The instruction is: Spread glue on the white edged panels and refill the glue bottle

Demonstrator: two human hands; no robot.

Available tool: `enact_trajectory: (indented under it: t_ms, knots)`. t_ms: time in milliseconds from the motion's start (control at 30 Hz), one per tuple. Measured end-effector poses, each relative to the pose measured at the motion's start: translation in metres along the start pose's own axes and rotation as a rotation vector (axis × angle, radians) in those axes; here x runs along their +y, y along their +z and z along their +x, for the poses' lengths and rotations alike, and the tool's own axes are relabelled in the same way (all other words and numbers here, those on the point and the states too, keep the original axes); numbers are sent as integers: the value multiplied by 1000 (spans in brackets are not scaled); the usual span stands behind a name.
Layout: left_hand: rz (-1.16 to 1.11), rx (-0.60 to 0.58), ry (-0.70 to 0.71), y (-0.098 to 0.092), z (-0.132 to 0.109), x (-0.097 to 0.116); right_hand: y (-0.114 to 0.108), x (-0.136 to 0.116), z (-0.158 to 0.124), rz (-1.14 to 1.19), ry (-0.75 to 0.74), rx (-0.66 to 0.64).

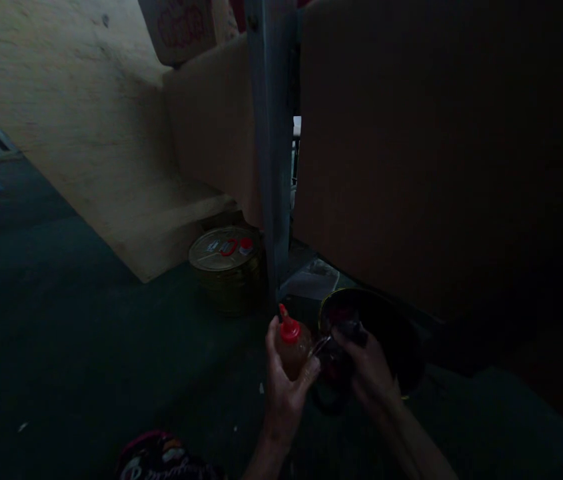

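Observation:
My left hand [284,390] is wrapped round a squeeze bottle [292,357] with brownish contents and a red pointed nozzle cap. The bottle stands roughly upright in the grip, nozzle tilted slightly left. Close beside it, my right hand [368,363] is closed on a dark, crumpled-looking thing [348,330] whose kind I cannot make out in the dim light. A thin shiny piece [320,345] shows between the bottle and that dark thing. Behind and below my right hand is a dark round tub [404,333] with a thin yellowish rim.
A gold-coloured round tin [228,283] with a red handle and red cap stands on the green floor [111,353]. A metal post [272,147] rises behind it. Large cardboard boxes [411,133] fill the right, and a pale wooden panel [86,127] stands at the left.

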State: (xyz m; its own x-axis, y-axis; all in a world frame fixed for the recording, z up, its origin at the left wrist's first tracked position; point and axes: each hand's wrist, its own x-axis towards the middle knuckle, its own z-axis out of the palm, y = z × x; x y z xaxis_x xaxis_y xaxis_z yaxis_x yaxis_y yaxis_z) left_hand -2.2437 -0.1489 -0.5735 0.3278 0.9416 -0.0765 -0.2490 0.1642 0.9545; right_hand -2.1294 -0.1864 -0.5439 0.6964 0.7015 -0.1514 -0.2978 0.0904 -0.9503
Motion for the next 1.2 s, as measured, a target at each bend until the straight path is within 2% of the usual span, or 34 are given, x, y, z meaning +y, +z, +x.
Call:
enact_trajectory:
  t_ms: [67, 100, 167, 233, 300, 467, 533, 667, 733, 833, 933, 1000, 1100, 1133, 1200]
  knots:
    - [-58, -23, -29, -2, 1, 2, 1, -1, -2, 76, 21, 62]
    - [-84, -28, -36, -2, 2, 2, 3, 0, -5, 108, 18, 48]
    - [-144, -24, -32, -4, 5, 3, 9, 5, -14, 66, -50, -88]
    - [-197, -10, -27, -5, 6, 4, 15, 16, -24, -161, -231, -280]
    - [-236, 15, -42, -5, 5, 6, 19, 31, -30, -393, -415, -374]
    - [-369, 110, -125, -5, 1, 10, 14, 59, -27, -708, -739, -429]
    - [-418, 143, -177, -5, 2, 13, 10, 60, -25, -823, -881, -444]
    - [-443, 167, -227, -9, 6, 21, 6, 54, -26, -893, -1087, -471]
    - [-414, 206, -212, -13, 9, 24, 6, 48, -26, -895, -1119, -505]
    - [-380, 241, -130, -17, 12, 25, 1, 40, -22, -877, -1041, -506]
    - [-387, 161, -101, -18, 12, 22, -11, 29, -10, -811, -894, -359]
    - [-399, 103, -132, -16, 10, 19, -20, 20, -5, -792, -810, -208]
    - [-383, 50, -143, -14, 7, 13, -22, 7, -5, -773, -695, -54]
    - [-365, 40, -132, -14, 5, 10, -20, 4, -7, -766, -704, -56]
    - [-317, 5, -103, -13, 2, 5, -14, 1, -11, -786, -838, -148]
